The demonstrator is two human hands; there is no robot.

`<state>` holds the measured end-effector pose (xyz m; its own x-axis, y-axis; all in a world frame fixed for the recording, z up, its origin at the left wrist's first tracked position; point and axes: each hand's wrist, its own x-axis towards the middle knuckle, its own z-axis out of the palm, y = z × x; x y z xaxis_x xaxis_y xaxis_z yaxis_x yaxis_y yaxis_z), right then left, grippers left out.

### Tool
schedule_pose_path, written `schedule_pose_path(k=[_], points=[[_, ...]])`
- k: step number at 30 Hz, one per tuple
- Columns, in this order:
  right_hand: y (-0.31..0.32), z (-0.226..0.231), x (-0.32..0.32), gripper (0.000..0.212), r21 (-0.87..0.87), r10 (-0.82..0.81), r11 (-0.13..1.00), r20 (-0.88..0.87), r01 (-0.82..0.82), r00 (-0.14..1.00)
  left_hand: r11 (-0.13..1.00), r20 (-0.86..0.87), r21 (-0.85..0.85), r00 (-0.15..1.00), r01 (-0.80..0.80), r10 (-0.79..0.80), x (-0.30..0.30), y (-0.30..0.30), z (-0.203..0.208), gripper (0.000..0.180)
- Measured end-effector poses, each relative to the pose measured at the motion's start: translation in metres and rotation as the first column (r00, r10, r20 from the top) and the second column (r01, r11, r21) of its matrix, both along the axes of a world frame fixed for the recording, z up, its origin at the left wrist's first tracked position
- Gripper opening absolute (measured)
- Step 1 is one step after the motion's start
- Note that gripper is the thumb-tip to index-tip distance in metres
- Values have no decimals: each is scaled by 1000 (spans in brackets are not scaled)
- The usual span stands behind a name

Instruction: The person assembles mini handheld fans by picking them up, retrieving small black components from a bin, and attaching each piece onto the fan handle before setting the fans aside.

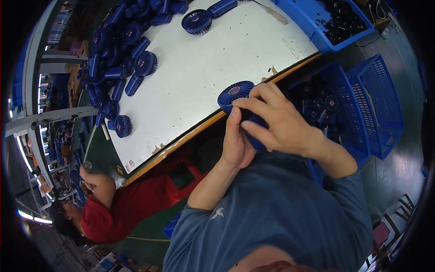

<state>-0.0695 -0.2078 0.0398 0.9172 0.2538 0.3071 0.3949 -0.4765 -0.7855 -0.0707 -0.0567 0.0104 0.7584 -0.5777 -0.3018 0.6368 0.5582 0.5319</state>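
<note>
Both hands grip one small blue fan.
My left hand (236, 145) and right hand (278, 122) close around the blue fan (235, 94), just over the bench (204, 77) edge, probably to steady it; more fans (118, 59) lie piled farther away.

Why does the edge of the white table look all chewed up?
The white table top has its covering chipped and peeling along the near edge, baring brown board. A strip of tape lies loose on it. The blue fan in both hands looks whole.
</note>
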Motion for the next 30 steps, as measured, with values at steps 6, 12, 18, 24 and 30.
schedule_pose_path(k=[6, 12, 18, 24, 30], points=[[-22, 7, 18, 21, 44, 93, 995, -2, -93, 996, 981, 98, 68, 977, 181, -187, -8, 8, -30, 68], [-23, -2, 12, 24, 51, 127, 991, -36, -125, 991, 988, 93, -54, 986, 147, -142, -10, 13, -32, 73], [-10, -8, 14, 31, -37, 73, 997, 64, -71, 995, 995, 95, 1, 991, 95, -95, -1, 15, -19, 79], [4, -3, 0, 54, -186, 72, 980, -1, -71, 997, 988, -61, 116, 992, -104, 111, 2, 5, -8, 59], [15, -29, -30, 71, -10, -202, 979, 128, 205, 971, 817, 414, 572, 885, -71, -213, -7, -4, -4, 40]])
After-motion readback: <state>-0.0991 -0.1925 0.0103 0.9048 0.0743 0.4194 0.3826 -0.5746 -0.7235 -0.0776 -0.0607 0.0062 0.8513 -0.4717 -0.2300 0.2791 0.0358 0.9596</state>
